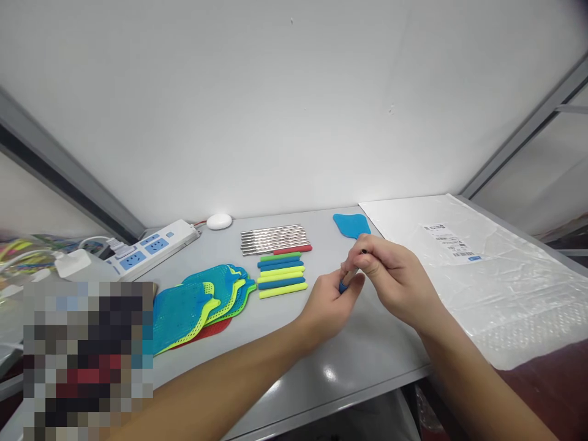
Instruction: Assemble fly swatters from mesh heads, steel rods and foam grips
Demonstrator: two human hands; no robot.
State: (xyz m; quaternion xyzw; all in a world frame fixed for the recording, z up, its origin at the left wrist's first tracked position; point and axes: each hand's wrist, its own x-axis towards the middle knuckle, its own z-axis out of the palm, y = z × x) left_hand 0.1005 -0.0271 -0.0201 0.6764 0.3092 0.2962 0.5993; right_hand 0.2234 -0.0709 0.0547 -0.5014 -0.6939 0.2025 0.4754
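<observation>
In front of me, both hands are closed on one slim piece. My left hand (328,303) is wrapped round its blue handle (343,286), most of which the fingers hide. My right hand (390,269) pinches the metal rod (351,275) that comes out of the handle, and a dark round tip shows by its thumb. Just beyond the right hand lies a blue fly swatter head (351,225), partly covered by the fingers. To the left are several coloured handles (281,274) in yellow, blue, green and red, with a row of shiny metal rods (274,239) behind them.
Several mesh swatter heads (184,312) are piled at the left. Behind them stand a white power strip (156,248) with plugs and a white oval device (219,221). A white plastic mailer (459,257) covers the right side. The wall (294,122) closes off the back.
</observation>
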